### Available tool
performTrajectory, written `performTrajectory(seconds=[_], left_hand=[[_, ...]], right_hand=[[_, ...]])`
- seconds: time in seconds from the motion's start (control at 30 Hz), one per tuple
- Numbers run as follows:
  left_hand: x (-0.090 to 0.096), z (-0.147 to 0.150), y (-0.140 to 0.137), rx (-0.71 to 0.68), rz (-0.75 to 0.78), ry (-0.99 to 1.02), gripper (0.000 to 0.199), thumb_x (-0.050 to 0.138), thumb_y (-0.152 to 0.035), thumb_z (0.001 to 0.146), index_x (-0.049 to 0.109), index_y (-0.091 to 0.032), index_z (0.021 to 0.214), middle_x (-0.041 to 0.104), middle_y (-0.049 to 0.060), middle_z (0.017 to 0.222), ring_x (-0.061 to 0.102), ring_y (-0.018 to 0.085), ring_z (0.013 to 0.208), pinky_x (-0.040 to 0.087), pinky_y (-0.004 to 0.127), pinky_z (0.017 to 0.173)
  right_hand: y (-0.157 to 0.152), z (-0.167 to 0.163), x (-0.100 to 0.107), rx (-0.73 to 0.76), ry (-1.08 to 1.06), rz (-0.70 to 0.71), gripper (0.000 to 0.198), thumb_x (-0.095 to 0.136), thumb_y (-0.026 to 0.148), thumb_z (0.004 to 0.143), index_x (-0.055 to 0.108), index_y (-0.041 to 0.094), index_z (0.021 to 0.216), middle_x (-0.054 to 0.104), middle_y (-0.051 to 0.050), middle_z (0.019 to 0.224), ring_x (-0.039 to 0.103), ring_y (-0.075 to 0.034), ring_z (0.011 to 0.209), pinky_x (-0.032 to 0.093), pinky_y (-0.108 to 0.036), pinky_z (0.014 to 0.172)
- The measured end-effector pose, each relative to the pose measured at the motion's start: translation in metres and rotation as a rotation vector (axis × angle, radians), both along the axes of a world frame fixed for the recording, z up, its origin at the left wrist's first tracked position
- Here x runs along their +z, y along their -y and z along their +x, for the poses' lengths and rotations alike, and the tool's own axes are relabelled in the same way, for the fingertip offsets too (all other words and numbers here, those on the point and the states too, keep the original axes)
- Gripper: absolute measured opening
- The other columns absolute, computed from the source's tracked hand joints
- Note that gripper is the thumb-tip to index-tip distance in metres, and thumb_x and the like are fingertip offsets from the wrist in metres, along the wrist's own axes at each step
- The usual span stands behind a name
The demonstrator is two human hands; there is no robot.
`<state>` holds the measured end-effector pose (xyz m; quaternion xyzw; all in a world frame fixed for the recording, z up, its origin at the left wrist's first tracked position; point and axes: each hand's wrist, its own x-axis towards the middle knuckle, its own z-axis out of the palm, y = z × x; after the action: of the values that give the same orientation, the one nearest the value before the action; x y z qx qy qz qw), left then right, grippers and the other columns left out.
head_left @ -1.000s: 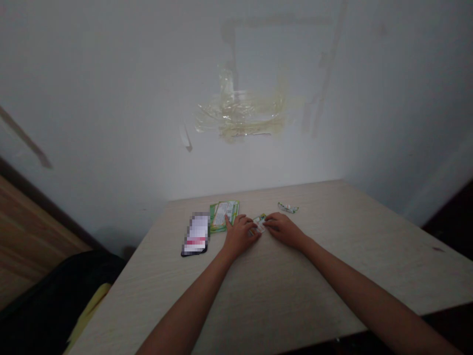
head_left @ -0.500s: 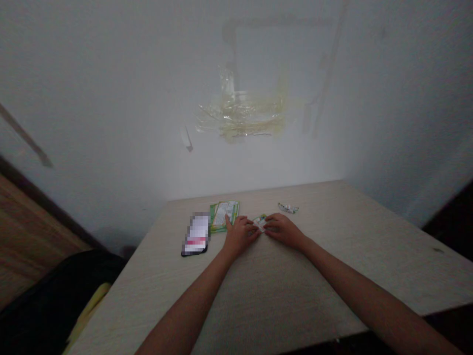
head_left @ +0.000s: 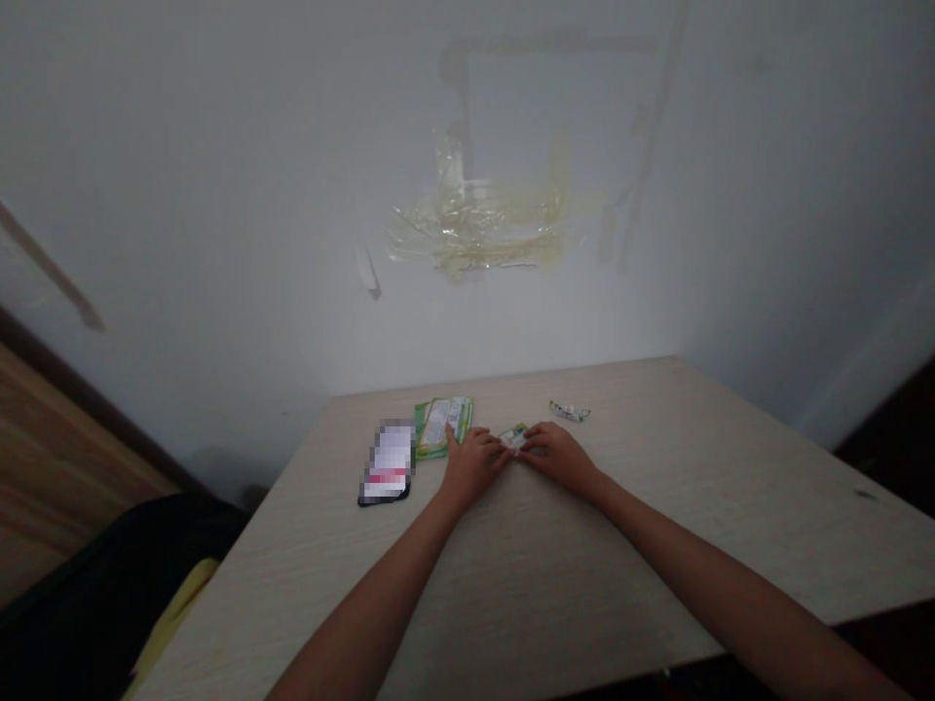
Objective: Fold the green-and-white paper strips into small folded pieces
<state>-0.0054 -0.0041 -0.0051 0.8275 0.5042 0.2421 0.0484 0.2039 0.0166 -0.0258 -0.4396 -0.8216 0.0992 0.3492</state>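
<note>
A small green-and-white wrapper (head_left: pixel 513 437) lies flat on the table between my hands. The fingertips of my left hand (head_left: pixel 471 469) press on its left side and near edge, with the thumb sticking out toward the back. My right hand (head_left: pixel 561 460) pinches the right side and near edge, its fingers bunched together. Fingers hide part of the wrapper. Just beyond my left thumb rest several flat green packets (head_left: pixel 442 426) with white printed panels, overlapping each other. Behind my right hand is a narrow, folded wrapper strip (head_left: pixel 570 411).
A phone (head_left: pixel 389 462) with a blurred-out screen lies left of the packets on the pale wooden table (head_left: pixel 657 419). The wall (head_left: pixel 292 195) behind carries crinkled clear tape (head_left: pixel 489 229). Dark and yellow cloth (head_left: pixel 175 613) sits off the table's left edge.
My right fingers have shifted slightly left and nearer to me along the wrapper's near edge, closer to my left fingertips. The near edge now looks folded or bunched. Everything else stays put.
</note>
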Motion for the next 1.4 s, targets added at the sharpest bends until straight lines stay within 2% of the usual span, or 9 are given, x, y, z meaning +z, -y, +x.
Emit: performTrajectory(seconds=[0.1, 0.23, 0.4, 0.57, 0.7, 0.87, 1.13, 1.27, 1.4], left_hand=[[0.001, 0.000, 0.002, 0.009, 0.015, 0.004, 0.028, 0.053, -0.051, 0.090, 0.073, -0.032, 0.096, 0.072, 0.000, 0.108, 0.053, 0.023, 0.120, -0.012, 0.070, 0.110], [0.000, 0.001, 0.002, 0.047, 0.007, 0.010, 0.023, 0.055, -0.041, 0.091, 0.066, -0.032, 0.109, 0.069, 0.001, 0.115, 0.053, 0.022, 0.120, -0.006, 0.070, 0.112], [0.001, 0.001, 0.001, 0.045, -0.006, 0.028, 0.032, 0.056, -0.033, 0.090, 0.055, -0.031, 0.122, 0.065, 0.002, 0.124, 0.052, 0.021, 0.124, -0.004, 0.069, 0.113], [-0.002, 0.000, 0.001, 0.015, 0.004, 0.001, 0.025, 0.055, -0.032, 0.091, 0.060, -0.034, 0.115, 0.066, 0.000, 0.124, 0.047, 0.023, 0.131, -0.002, 0.071, 0.113], [-0.004, -0.002, 0.000, 0.014, 0.075, -0.016, 0.020, 0.055, -0.032, 0.092, 0.065, -0.036, 0.108, 0.070, -0.004, 0.118, 0.048, 0.024, 0.130, -0.001, 0.072, 0.112], [-0.003, -0.002, 0.002, 0.021, 0.133, -0.061, 0.026, 0.057, -0.037, 0.090, 0.065, -0.041, 0.115, 0.068, -0.002, 0.122, 0.049, 0.026, 0.128, 0.000, 0.072, 0.112], [-0.005, -0.001, 0.003, 0.079, 0.116, -0.117, 0.030, 0.051, -0.042, 0.092, 0.063, -0.042, 0.119, 0.066, -0.001, 0.127, 0.045, 0.029, 0.131, 0.002, 0.073, 0.111], [-0.005, -0.001, 0.003, 0.087, 0.075, -0.115, 0.031, 0.048, -0.044, 0.093, 0.062, -0.043, 0.121, 0.065, -0.001, 0.129, 0.043, 0.030, 0.133, 0.000, 0.073, 0.111], [-0.004, 0.000, 0.003, 0.077, 0.048, -0.116, 0.033, 0.045, -0.046, 0.094, 0.061, -0.045, 0.122, 0.063, -0.001, 0.132, 0.043, 0.031, 0.133, -0.001, 0.074, 0.110]], right_hand=[[0.000, -0.001, 0.001, 0.000, 0.005, -0.014, 0.012, 0.070, 0.033, 0.083, 0.076, 0.022, 0.083, 0.069, -0.007, 0.097, 0.062, -0.020, 0.093, 0.048, -0.032, 0.088], [0.002, -0.003, 0.004, -0.015, 0.030, -0.010, 0.010, 0.069, 0.028, 0.084, 0.073, 0.019, 0.082, 0.067, -0.007, 0.095, 0.060, -0.019, 0.091, 0.047, -0.031, 0.086], [0.004, -0.007, 0.006, -0.068, 0.109, 0.002, 0.009, 0.066, 0.025, 0.085, 0.069, 0.018, 0.081, 0.064, -0.006, 0.092, 0.058, -0.018, 0.089, 0.045, -0.029, 0.083], [0.005, -0.011, 0.007, -0.116, 0.178, -0.008, 0.011, 0.063, 0.026, 0.087, 0.068, 0.018, 0.081, 0.062, -0.005, 0.091, 0.056, -0.017, 0.089, 0.043, -0.028, 0.082], [0.005, -0.011, 0.006, -0.134, 0.195, -0.008, 0.012, 0.062, 0.027, 0.087, 0.067, 0.018, 0.081, 0.061, -0.005, 0.091, 0.056, -0.017, 0.089, 0.042, -0.028, 0.082], [0.002, -0.009, 0.004, -0.112, 0.146, -0.033, 0.011, 0.064, 0.028, 0.087, 0.067, 0.018, 0.084, 0.061, -0.005, 0.092, 0.055, -0.017, 0.091, 0.042, -0.028, 0.083], [0.003, -0.006, 0.004, -0.058, 0.088, -0.019, 0.009, 0.064, 0.023, 0.087, 0.070, 0.017, 0.089, 0.062, -0.006, 0.091, 0.057, -0.019, 0.092, 0.044, -0.030, 0.085], [0.003, -0.002, 0.002, 0.009, 0.054, -0.037, 0.019, 0.060, 0.021, 0.089, 0.072, 0.020, 0.103, 0.062, -0.006, 0.094, 0.059, -0.017, 0.090, 0.047, -0.029, 0.084], [0.003, 0.000, 0.002, 0.026, 0.060, -0.051, 0.021, 0.058, 0.021, 0.090, 0.074, 0.022, 0.103, 0.064, -0.007, 0.100, 0.061, -0.017, 0.092, 0.049, -0.029, 0.086]])
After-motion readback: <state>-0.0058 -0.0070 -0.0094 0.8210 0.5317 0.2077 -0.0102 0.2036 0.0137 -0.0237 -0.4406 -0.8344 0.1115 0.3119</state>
